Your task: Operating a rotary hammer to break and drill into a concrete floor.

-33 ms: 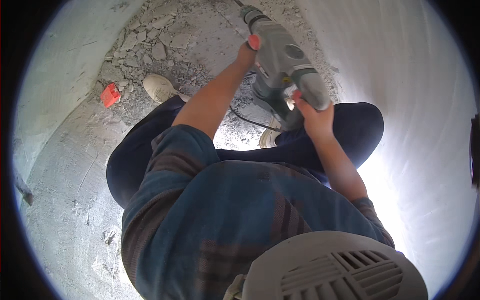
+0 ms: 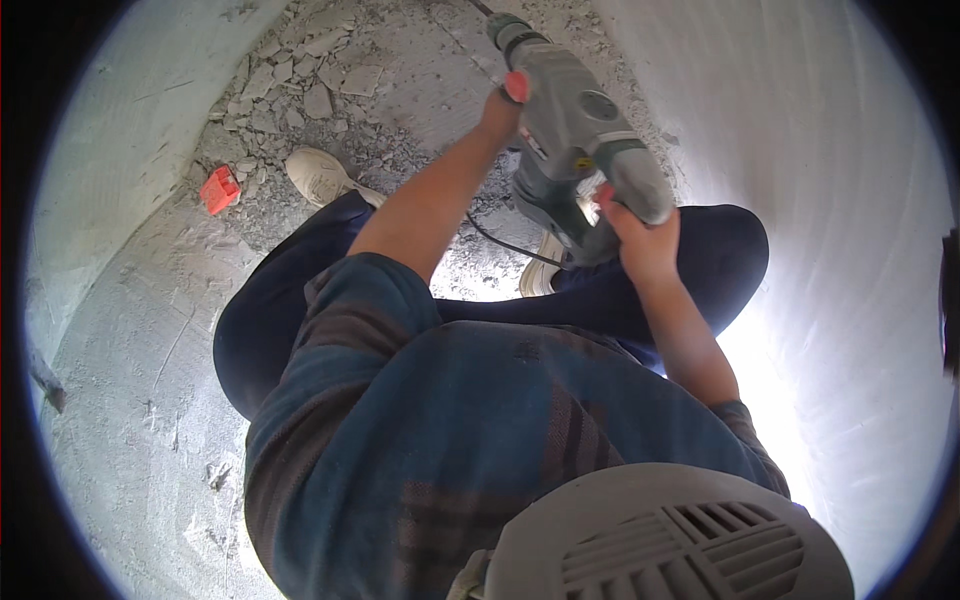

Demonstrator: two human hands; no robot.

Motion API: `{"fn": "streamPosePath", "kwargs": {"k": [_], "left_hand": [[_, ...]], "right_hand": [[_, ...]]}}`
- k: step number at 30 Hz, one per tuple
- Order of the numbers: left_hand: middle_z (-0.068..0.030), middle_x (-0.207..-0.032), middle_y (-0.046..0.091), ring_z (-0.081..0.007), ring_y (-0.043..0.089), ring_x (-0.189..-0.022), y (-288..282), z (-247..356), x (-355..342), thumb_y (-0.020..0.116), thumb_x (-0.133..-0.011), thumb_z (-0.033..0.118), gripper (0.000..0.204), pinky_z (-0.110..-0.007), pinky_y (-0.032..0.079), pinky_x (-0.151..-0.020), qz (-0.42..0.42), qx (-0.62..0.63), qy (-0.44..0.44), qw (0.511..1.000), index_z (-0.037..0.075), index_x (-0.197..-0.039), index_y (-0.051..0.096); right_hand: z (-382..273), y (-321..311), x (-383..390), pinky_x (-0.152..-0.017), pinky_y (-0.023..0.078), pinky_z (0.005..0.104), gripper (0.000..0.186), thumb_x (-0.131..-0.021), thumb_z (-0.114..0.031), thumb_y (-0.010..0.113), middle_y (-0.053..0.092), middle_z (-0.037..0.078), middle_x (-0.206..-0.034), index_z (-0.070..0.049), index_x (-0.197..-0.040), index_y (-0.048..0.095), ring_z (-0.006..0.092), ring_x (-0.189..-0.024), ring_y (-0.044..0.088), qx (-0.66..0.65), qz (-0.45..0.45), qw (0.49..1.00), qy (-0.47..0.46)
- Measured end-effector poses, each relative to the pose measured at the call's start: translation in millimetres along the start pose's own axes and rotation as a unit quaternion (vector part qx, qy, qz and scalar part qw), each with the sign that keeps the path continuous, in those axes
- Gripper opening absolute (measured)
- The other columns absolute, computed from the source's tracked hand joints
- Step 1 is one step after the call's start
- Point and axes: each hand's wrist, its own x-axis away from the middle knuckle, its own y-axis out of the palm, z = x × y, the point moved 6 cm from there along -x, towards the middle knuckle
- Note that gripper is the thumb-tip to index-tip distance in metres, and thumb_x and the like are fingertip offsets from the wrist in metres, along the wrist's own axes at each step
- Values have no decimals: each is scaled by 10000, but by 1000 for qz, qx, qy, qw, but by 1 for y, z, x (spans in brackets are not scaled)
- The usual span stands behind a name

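Note:
A grey and dark green rotary hammer (image 2: 585, 110) slants across the upper middle, its chuck and bit pointing away toward the top edge. On its left side, near the front, my left hand (image 2: 500, 115) is closed round a grip mostly hidden by the hand; a red patch shows at the thumb end. My right hand (image 2: 647, 240) wraps the rear handle, with another red spot by the thumb. The bit (image 2: 480, 7) runs out of the picture, so its tip is hidden. A dark power cord (image 2: 497, 240) trails below the tool, between my legs.
Broken plaster chips and rubble (image 2: 290, 95) cover the floor at the far left. A red plastic piece (image 2: 220, 190) lies beside my left shoe (image 2: 322, 178). Pale walls (image 2: 800, 150) rise close on both sides. A white vented mask (image 2: 680, 540) blocks the lower right.
The rotary hammer and both hands have shifted slightly to the right. My grip on it stays the same.

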Motion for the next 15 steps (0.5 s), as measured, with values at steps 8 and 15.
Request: {"fn": "streamPosePath", "kwargs": {"k": [8, 15], "left_hand": [[-109, -1250, 623, -278, 612, -1128, 69, 101, 5, 499, -953, 547, 571, -437, 506, -964, 102, 369, -297, 875, 105, -1313, 537], [-123, -1102, 672, -278, 668, -999, 90, 123, -16, 569, -954, 358, 403, -413, 534, -857, 141, 587, -254, 756, 35, -1193, 603]], "right_hand": [[-36, -2, 6, -803, 493, 286, 217, -780, -68, 650, 691, 71, -941, 5, -984, 655, 144, -885, 647, 75, -7, 997, 36], [-86, 12, -17, -803, 492, 295, 280, -750, -130, 686, 693, 80, -913, 17, -987, 657, 168, -861, 651, 181, -9, 983, -9]]}}
